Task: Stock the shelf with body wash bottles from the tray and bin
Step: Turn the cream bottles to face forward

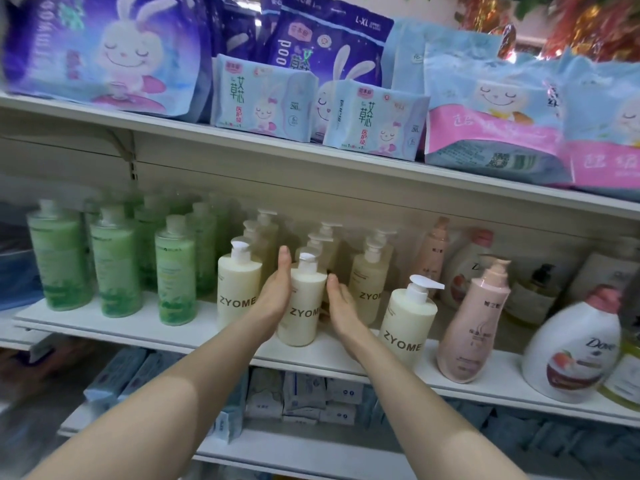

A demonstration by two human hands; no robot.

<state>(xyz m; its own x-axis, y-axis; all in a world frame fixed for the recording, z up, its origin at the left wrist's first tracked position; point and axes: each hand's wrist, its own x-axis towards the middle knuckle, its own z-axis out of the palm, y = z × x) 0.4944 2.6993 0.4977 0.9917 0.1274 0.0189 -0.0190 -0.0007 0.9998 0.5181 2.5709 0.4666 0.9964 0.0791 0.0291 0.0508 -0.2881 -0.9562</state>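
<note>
Both hands flank one cream ZYOME pump bottle with straight fingers: the left hand lies flat against its left side, and the right hand stands at its right side, touching it or a hair off, which cannot be told. Neither hand curls round the bottle. Flat palms like these suit squaring and sliding a bottle into line, not lifting it, so I judge the step to be straightening this bottle within its row.

That bottle stands upright near the front edge of the middle shelf, label facing out, likely so shoppers can read it. Just left of it is another ZYOME bottle, and to the right, nearer the edge, a third one with its pump spout pointing right. Right again stand a pink pump bottle and a white Dove bottle. Further left, green bottles form their own block, so products are grouped by kind.

Behind the front row, more cream pump bottles fill the depth, which suggests this section is nearly stocked. Tray and bin are not in view.

On the upper shelf, soft packs with a rabbit print lean together.
</note>
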